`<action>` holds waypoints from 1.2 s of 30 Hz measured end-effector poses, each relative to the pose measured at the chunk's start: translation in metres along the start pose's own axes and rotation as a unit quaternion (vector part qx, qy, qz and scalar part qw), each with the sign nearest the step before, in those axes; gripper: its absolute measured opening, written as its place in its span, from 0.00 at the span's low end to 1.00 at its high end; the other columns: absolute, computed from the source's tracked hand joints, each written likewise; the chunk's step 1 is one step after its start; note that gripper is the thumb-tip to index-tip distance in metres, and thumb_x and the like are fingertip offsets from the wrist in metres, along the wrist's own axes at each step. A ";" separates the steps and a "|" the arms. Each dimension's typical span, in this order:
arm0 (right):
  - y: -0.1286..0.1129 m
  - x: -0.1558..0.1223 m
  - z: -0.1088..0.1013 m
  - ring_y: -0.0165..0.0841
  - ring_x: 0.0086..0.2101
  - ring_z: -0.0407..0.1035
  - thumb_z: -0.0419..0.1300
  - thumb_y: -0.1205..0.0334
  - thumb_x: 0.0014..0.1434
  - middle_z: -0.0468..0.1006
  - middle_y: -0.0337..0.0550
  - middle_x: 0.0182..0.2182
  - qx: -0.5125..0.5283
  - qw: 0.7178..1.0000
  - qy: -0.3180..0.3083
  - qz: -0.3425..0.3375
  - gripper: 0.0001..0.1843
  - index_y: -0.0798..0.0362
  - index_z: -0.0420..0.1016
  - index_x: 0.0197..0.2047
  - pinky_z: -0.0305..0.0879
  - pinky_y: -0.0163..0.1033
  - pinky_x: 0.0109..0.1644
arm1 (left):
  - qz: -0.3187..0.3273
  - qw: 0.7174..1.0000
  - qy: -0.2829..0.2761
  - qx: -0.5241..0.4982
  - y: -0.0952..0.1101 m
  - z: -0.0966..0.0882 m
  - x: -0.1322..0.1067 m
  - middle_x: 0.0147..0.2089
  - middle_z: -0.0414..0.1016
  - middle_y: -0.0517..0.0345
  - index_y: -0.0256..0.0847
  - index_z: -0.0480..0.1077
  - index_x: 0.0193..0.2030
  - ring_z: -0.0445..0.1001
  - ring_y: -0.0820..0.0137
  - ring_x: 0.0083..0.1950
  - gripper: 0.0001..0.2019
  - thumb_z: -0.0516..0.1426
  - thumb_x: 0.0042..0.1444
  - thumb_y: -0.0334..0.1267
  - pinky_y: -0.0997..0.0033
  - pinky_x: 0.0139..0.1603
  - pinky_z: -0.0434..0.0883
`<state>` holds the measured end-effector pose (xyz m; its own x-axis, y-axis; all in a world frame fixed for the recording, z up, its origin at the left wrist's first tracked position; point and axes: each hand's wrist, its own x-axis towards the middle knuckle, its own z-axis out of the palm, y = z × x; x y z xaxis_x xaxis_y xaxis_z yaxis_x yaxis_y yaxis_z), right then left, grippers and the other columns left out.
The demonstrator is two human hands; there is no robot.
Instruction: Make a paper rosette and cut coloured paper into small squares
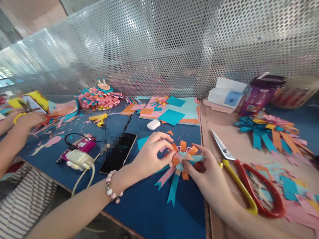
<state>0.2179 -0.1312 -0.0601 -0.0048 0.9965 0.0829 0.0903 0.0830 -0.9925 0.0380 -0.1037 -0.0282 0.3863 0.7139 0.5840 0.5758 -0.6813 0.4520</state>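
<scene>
Between my hands, just above the blue tabletop [152, 214], is a layered paper flower [182, 156] with orange, pink and teal strips. Two notched tails, one pink and one teal, hang from it toward me. My left hand [155, 150], with a beaded bracelet at the wrist, pinches the flower's left side between thumb and fingers. From the right, my right hand [209, 171] grips its other edge, the thumb lying near the centre. Large scissors [235, 166] with red and yellow handles lie open beside my right hand. A dark phone [119, 151] rests left of my left hand.
Behind stand coloured paper sheets [191, 116], a white earbud case [153, 124], a yellow glue gun [98, 119] and a heap of paper flowers [99, 97]. Right are paper scraps [298, 207], a finished-looking flower [271, 130] and a purple tub [262, 96]. A co-worker's hands [31, 120] work at left.
</scene>
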 end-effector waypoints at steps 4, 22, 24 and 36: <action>-0.003 -0.001 -0.001 0.39 0.38 0.74 0.61 0.53 0.54 0.76 0.47 0.41 -0.013 1.000 0.007 0.005 0.27 0.52 0.61 0.55 0.73 0.44 0.38 | -0.027 0.999 -0.018 -0.013 0.001 -0.003 0.000 0.45 0.69 0.51 0.39 0.70 0.34 0.69 0.67 0.51 0.02 0.56 0.56 0.33 0.62 0.53 0.68; 0.005 0.000 -0.001 0.37 0.36 0.74 0.62 0.53 0.53 0.78 0.44 0.39 0.011 1.000 0.002 0.006 0.27 0.49 0.61 0.55 0.73 0.40 0.36 | -0.029 0.999 -0.008 -0.014 0.002 -0.005 0.000 0.45 0.69 0.51 0.39 0.70 0.33 0.70 0.67 0.50 0.02 0.56 0.55 0.31 0.64 0.53 0.68; 0.004 0.000 -0.001 0.36 0.35 0.74 0.62 0.53 0.53 0.77 0.44 0.38 0.007 1.000 0.002 0.010 0.28 0.49 0.61 0.55 0.72 0.39 0.34 | -0.021 1.000 -0.008 -0.009 0.001 -0.004 0.000 0.45 0.69 0.51 0.38 0.70 0.32 0.70 0.68 0.50 0.02 0.56 0.55 0.31 0.64 0.53 0.68; 0.004 0.000 0.000 0.34 0.32 0.72 0.62 0.53 0.53 0.76 0.42 0.36 -0.047 0.999 0.014 0.008 0.27 0.48 0.62 0.55 0.70 0.40 0.35 | -0.008 1.000 -0.010 0.001 -0.002 -0.003 0.001 0.45 0.70 0.52 0.39 0.70 0.33 0.70 0.69 0.50 0.01 0.57 0.56 0.32 0.65 0.52 0.68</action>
<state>0.2185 -0.1306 -0.0641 0.0261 0.9972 0.0700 0.1823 0.0641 -0.9812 0.0355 -0.1020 -0.0267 0.3911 0.7274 0.5639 0.5832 -0.6698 0.4596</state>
